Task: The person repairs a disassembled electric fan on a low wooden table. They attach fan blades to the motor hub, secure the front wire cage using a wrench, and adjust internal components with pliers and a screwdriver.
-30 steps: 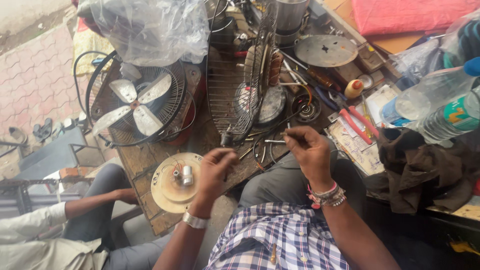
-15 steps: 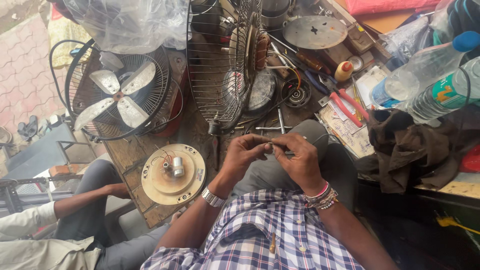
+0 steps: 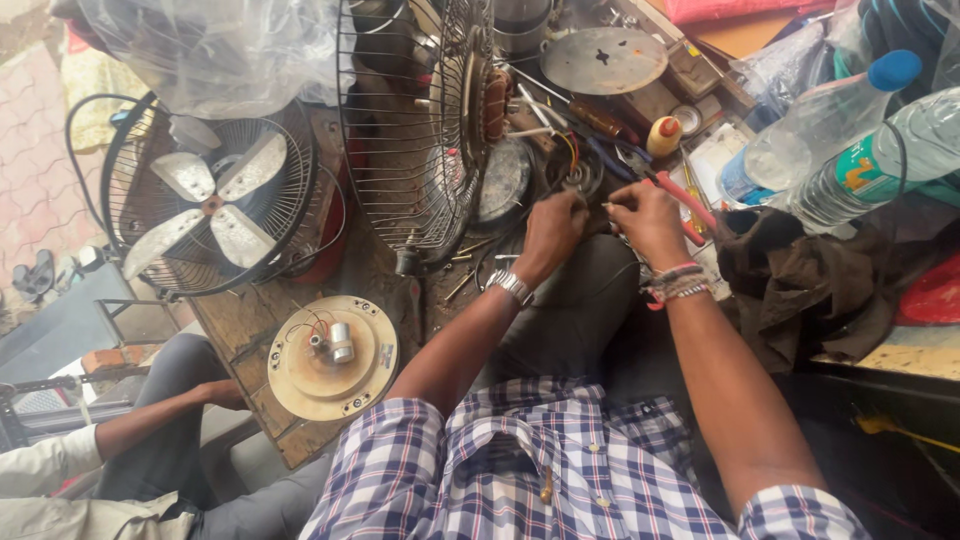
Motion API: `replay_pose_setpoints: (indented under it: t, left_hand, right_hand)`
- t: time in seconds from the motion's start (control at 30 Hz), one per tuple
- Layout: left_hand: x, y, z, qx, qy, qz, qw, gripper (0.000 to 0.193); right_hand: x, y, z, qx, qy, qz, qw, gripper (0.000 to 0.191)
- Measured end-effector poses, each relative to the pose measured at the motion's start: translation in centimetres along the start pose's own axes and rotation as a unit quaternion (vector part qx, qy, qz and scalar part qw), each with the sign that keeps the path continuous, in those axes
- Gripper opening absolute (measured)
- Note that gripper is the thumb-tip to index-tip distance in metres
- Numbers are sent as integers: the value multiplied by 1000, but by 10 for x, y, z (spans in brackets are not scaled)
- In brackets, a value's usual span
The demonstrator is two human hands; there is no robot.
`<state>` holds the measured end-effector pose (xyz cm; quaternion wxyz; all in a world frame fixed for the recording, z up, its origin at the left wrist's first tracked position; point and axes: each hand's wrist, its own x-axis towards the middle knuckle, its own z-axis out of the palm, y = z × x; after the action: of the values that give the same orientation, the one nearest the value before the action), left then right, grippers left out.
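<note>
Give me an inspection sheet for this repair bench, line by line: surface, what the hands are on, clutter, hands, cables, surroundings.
Surface: worn wooden bench, crowded.
Job's things: small coil of wires right at both hands; what the fingers pinch is too small to tell.
Clutter: upright wire fan guard, caged fan, round tan motor plate, grey metal disc, red-handled pliers, small yellow bottle, two plastic water bottles, dark cloth.
Hands: left hand and right hand close together, fingers curled.
Cables: black cord looping beside the caged fan.
Surroundings: another person's arm at lower left; brick paving.
</note>
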<state>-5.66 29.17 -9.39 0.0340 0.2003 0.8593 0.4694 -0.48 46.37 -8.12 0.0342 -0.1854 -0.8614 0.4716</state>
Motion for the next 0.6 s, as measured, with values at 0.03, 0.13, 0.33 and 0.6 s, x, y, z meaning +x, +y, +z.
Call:
replay_pose_setpoints:
  t: [0.03, 0.13, 0.33, 0.6]
  left_hand:
    - [8, -4, 8, 6, 30, 18, 999, 13]
    - [22, -9, 24, 23, 91, 47, 995, 11]
    - [9, -16, 24, 70, 74, 91, 991, 11]
    - [8, -31, 18, 22, 83, 123, 989, 19]
  right_hand:
    - [5, 2, 4, -2, 12, -13, 1000, 18]
    - [21, 3, 15, -40, 46, -64, 996, 17]
    - [29, 12, 26, -169, 63, -161, 970, 15]
    - [22, 22, 37, -152, 71, -143, 975, 20]
